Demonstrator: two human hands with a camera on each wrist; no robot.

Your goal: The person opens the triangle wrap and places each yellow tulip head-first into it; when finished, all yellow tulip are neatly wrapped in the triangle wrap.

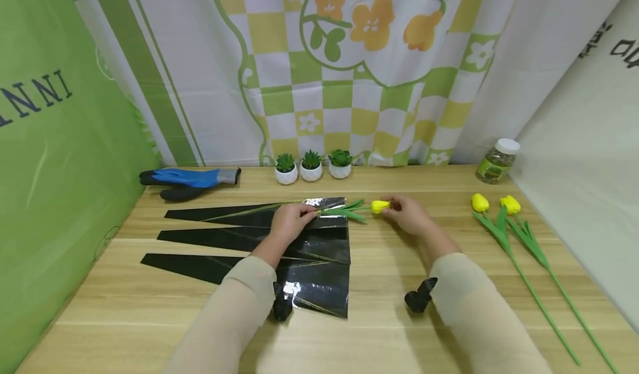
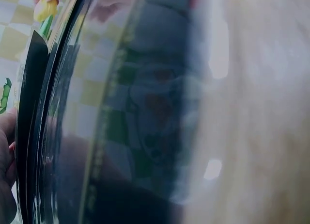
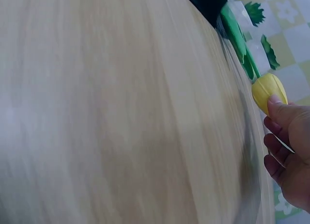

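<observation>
A yellow artificial tulip (image 1: 349, 210) lies at the mouth of the farthest black flower sleeve (image 1: 239, 216), its green leaves partly inside and its stem hidden. My right hand (image 1: 408, 214) pinches the yellow bloom (image 3: 269, 90) between thumb and fingers, as the right wrist view also shows. At the sleeve's wide end, my left hand (image 1: 290, 222) pinches the black film near the leaves; its fingertips are partly hidden in the left wrist view. Nearer to me lie a middle black sleeve (image 1: 209, 239) and a front black sleeve (image 1: 324, 285), both tapering leftward.
Two more yellow tulips (image 1: 509, 241) lie on the wooden table (image 1: 369, 335) at the right. A lidded jar (image 1: 496, 162) stands at the back right. Three small potted succulents (image 1: 311, 168) line the back edge. Blue and black gloves (image 1: 192, 181) lie at the back left.
</observation>
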